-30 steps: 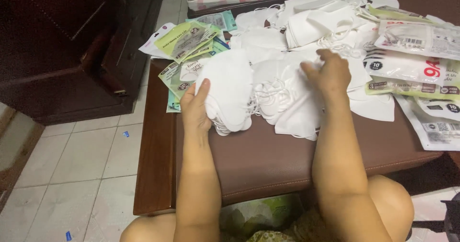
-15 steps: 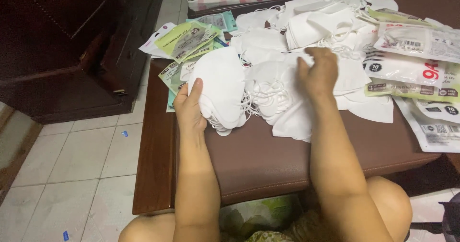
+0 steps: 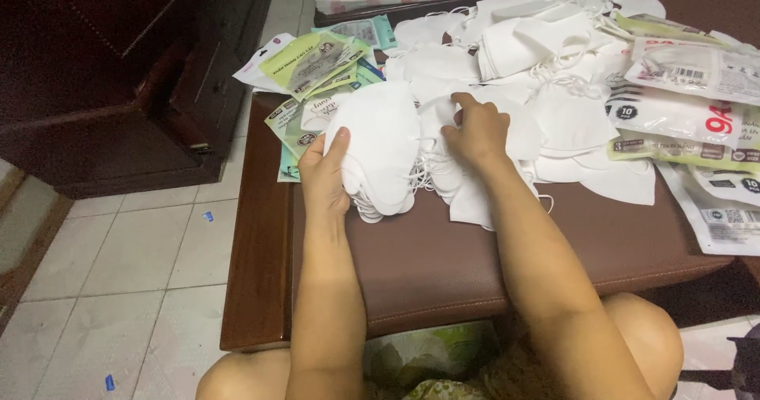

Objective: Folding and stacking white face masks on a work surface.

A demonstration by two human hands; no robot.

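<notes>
Mask stack [image 3: 380, 143] at table [image 3: 443, 265] centre-left, left hand [image 3: 323, 174] clasping its 9 o'clock edge. Right hand [image 3: 475, 131] moved in from 3 o'clock since a second ago, now fingertips pinching loose masks [image 3: 570, 123] beside stack. Empty packets [image 3: 317, 64] at 11 o'clock.

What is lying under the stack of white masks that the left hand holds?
The stack of white masks rests on the brown table, its far edge overlapping green packets. Anything beneath its middle is covered.

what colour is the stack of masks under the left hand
Plain white, with thin white ear loops. The stack of masks shows best in the head view, the only one.
</notes>
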